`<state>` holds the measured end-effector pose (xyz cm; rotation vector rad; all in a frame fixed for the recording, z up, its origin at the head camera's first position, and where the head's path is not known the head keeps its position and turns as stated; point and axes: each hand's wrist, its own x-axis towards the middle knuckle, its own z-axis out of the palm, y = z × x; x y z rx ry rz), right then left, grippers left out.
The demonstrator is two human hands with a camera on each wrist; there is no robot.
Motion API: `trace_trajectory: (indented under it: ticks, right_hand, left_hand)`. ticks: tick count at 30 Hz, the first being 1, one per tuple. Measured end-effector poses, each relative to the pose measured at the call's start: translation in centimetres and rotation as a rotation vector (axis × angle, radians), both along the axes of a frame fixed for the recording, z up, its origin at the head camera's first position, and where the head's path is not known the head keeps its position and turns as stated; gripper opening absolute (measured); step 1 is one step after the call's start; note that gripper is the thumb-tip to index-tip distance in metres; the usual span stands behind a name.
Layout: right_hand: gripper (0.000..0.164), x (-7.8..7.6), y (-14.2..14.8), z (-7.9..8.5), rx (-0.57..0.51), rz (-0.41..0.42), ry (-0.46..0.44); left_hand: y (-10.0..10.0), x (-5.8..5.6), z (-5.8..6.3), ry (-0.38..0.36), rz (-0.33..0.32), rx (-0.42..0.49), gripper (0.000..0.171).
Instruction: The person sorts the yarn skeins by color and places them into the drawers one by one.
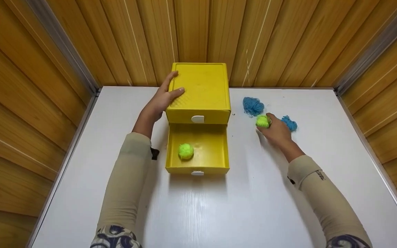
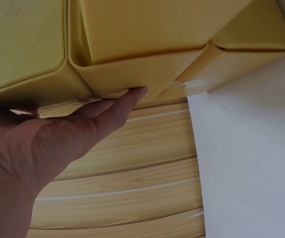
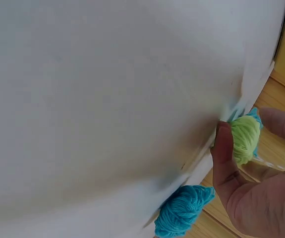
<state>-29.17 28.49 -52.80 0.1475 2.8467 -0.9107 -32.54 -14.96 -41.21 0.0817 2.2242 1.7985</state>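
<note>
A yellow two-drawer box (image 1: pixel 201 86) stands on the table, its lower drawer (image 1: pixel 212 151) pulled out. Inside that drawer lies a lime-green yarn ball (image 1: pixel 185 151). My left hand (image 1: pixel 159 100) rests against the box's left side, thumb on the top edge; in the left wrist view its fingers lie along the side wall. To the right of the box, my right hand (image 1: pixel 277 130) pinches a second lime-green yarn ball (image 1: pixel 263 121) between thumb and fingers, as the right wrist view (image 3: pixel 245 139) also shows.
One blue yarn ball (image 1: pixel 253 106) lies behind the pinched one. Another blue yarn ball (image 1: pixel 289 123) is just right of my right hand. The upper drawer with its white handle (image 1: pixel 197 119) is closed. Wood-patterned walls (image 1: pixel 191 31) border the white table (image 1: pixel 198 213) at the back and sides.
</note>
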Motion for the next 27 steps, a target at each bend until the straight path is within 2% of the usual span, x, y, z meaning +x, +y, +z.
trace_trajectory:
  ticks: [5, 16, 27]
  right_hand:
    - [0.070, -0.8, 0.1, -0.1, -0.044, -0.002, -0.015]
    - [0.064, -1.4, 0.1, 0.0, 0.083, 0.064, 0.009]
    - [0.063, -1.6, -0.1, -0.2, 0.043, 0.048, 0.013]
  left_hand:
    - [0.1, 0.0, 0.0, 0.002, 0.006, 0.004, 0.072]
    - [0.1, 0.0, -0.2, 0.017, -0.008, 0.003, 0.072]
    - [0.0, -0.2, -0.3, 0.025, -0.012, 0.008, 0.073]
